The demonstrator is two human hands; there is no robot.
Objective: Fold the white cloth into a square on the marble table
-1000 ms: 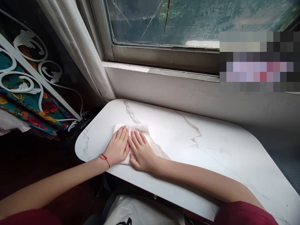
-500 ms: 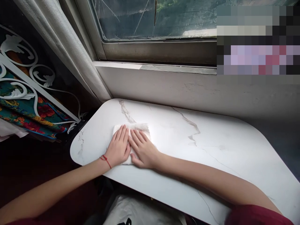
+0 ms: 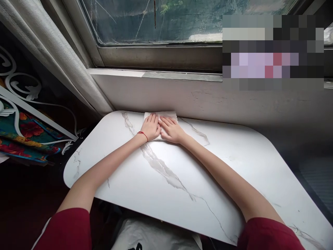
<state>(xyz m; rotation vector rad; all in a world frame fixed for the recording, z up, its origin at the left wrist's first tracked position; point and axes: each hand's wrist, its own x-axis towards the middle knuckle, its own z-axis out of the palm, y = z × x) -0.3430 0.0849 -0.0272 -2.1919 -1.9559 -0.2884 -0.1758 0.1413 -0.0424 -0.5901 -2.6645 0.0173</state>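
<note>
A folded white cloth lies flat at the far edge of a white marble-patterned table, close to the wall. My left hand rests flat on the left part of the cloth, fingers stretched toward the window, with a red string bracelet on the wrist. Beside it my right hand presses flat on the right part, fingers angled up and left. The two hands are side by side and almost touching. Most of the cloth's middle is hidden under them.
Beyond the table stand a pale wall and a framed window. A light curtain hangs at the left, near a white scrolled metal frame and flowered fabric. White fabric shows below the table's near edge.
Both hands and the cloth have slid away from me and slightly right, from the table's left middle to its far edge. The view has shifted a little to the right.
</note>
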